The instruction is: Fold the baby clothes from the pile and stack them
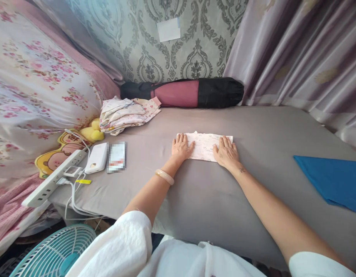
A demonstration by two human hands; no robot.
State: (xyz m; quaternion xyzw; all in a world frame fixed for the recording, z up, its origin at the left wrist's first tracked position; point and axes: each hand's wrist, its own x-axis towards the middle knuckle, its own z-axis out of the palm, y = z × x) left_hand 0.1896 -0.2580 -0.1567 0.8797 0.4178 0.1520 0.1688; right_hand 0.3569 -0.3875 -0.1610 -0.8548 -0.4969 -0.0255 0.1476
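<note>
Head view. Grey mattress point(195, 200): 1 folded printed cloth point(205, 145) at centre, left hand point(180, 147) and right hand point(226, 152) flat, fingers spread, on its ends. Rolled mat point(183, 93) against damask wall point(195, 50); curtain point(296, 50) right; blue cloth point(330, 179) well apart.

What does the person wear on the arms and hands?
White sleeves, the left sleeve and the right sleeve, end above bare forearms. A pale bangle circles the left wrist. A small dark mark sits on the right wrist. The left hand and right hand are ungloved.
</note>
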